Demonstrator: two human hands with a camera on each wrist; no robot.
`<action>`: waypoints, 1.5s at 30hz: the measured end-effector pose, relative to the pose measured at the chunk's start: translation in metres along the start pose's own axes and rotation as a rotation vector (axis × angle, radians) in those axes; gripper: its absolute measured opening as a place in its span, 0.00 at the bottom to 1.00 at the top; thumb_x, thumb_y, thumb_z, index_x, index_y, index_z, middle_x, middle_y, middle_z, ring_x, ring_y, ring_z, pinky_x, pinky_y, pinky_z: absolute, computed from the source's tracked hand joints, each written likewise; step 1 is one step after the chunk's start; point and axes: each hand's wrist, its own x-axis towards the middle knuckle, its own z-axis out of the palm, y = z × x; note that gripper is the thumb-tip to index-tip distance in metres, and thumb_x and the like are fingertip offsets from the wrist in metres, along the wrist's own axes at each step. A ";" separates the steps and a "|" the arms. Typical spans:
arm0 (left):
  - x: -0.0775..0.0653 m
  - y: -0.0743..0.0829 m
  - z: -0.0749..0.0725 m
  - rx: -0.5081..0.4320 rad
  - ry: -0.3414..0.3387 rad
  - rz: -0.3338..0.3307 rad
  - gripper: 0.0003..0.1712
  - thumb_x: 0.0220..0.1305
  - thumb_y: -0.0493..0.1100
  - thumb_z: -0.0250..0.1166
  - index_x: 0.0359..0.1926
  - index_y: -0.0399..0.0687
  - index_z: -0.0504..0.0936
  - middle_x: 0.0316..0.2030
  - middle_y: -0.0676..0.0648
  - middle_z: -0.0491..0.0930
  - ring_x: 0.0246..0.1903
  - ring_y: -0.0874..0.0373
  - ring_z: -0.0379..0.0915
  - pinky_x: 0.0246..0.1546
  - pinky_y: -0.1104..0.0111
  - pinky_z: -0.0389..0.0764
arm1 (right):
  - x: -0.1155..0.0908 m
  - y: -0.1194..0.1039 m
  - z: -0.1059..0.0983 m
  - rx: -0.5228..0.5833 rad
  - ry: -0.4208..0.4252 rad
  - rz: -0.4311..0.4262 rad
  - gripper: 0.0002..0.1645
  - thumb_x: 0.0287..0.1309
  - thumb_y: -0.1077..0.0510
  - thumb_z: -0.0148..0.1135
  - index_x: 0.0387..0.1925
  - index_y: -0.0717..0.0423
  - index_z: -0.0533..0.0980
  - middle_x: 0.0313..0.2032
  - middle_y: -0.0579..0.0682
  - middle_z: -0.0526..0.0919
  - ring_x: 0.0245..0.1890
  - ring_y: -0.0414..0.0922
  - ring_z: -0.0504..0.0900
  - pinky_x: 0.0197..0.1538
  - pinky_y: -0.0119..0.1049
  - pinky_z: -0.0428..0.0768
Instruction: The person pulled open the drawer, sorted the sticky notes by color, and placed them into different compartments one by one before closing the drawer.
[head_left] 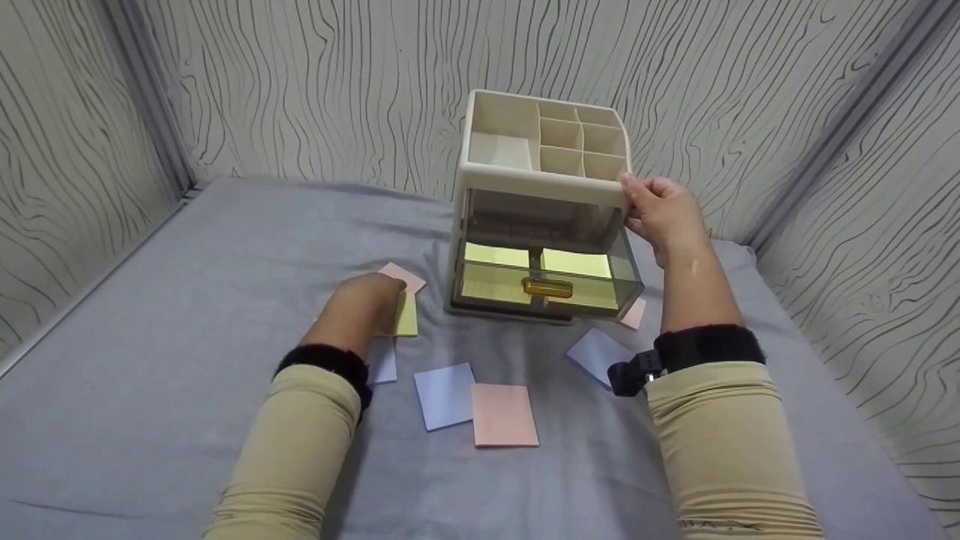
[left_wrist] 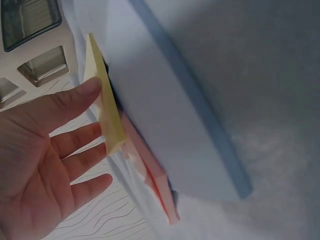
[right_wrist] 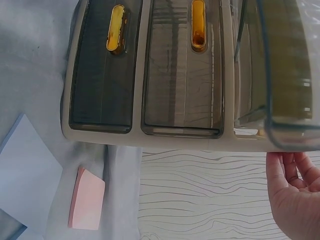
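My left hand (head_left: 367,300) pinches a yellow sticky note pad (left_wrist: 111,112) with its thumb on one side and fingers on the other. Beside that pad lie a pink sticky note pad (head_left: 405,278) and a blue one (head_left: 384,361), which looms large in the left wrist view. A cream desktop drawer organizer (head_left: 544,176) stands on the cloth. Its top drawer (head_left: 547,289) is pulled out, with two yellow pad stacks (head_left: 576,264) inside. My right hand (head_left: 666,214) holds the organizer at its upper right front corner.
A blue pad (head_left: 444,396) and a pink pad (head_left: 505,416) lie in front of the organizer. At its right are another blue pad (head_left: 598,355) and a pink pad (right_wrist: 89,199). Two smoky lower drawers (right_wrist: 182,80) are closed. Wood-grain panels (head_left: 315,90) enclose the grey cloth (head_left: 187,360).
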 end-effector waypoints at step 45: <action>-0.022 -0.007 -0.041 -0.101 0.185 0.210 0.03 0.49 0.35 0.61 0.28 0.41 0.77 0.26 0.49 0.74 0.28 0.55 0.67 0.34 0.63 0.71 | 0.001 0.000 0.000 -0.012 0.009 -0.009 0.31 0.45 0.37 0.55 0.43 0.56 0.69 0.50 0.56 0.69 0.50 0.48 0.69 0.52 0.39 0.68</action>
